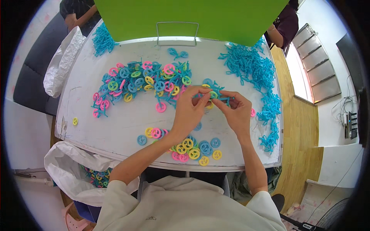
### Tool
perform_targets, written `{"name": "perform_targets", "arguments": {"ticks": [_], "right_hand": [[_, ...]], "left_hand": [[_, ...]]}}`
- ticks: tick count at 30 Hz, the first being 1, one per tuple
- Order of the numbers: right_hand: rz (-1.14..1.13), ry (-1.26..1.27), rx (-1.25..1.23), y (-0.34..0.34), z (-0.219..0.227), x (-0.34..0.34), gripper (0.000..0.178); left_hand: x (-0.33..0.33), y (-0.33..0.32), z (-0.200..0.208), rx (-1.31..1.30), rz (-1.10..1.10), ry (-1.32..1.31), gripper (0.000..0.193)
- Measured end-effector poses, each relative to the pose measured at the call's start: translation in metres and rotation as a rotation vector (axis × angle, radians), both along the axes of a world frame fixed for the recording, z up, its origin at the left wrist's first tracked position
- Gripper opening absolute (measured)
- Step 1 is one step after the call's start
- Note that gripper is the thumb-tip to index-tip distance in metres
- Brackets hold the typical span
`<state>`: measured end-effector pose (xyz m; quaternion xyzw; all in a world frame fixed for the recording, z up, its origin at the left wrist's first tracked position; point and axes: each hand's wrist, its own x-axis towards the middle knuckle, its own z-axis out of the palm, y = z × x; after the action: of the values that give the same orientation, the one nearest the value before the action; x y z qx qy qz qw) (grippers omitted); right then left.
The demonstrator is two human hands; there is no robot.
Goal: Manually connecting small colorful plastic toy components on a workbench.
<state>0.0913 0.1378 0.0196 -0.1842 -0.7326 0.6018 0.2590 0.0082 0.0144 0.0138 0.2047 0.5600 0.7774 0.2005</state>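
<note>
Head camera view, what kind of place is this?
Probably a small hand-assembly workshop: a white worktable heaped with blue plastic frames and coloured wheels, and other people at the far side.

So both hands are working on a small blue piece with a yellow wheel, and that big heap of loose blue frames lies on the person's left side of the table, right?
Not quite. The head view shows the heap of loose blue frames on the person's right side of the table, not the left. The rest holds: the left hand and right hand together pinch a small blue piece with a yellow wheel.
</note>
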Motion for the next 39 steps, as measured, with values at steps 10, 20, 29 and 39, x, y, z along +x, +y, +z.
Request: {"name": "perform_targets", "arguments": {"ticks": [10,20,29,39], "right_hand": [[0.105,-0.012,0.078,0.002,0.006,0.005,0.028],[0.083,0.022,0.121,0.011,0.011,0.002,0.022],[0.178,-0.266,0.432,0.025,0.025,0.012,0.041],[0.352,-0.275,1.017,0.011,-0.031,-0.004,0.095]], "left_hand": [[-0.016,-0.006,0.0,-0.141,-0.128,0.105,0.014],[-0.071,-0.032,0.021,-0.454,0.37,0.752,0.022],[-0.072,-0.035,0.018,-0.531,0.272,1.046,0.04],[-0.063,-0.037,-0.003,-0.971,-0.269,1.593,0.083]]}}
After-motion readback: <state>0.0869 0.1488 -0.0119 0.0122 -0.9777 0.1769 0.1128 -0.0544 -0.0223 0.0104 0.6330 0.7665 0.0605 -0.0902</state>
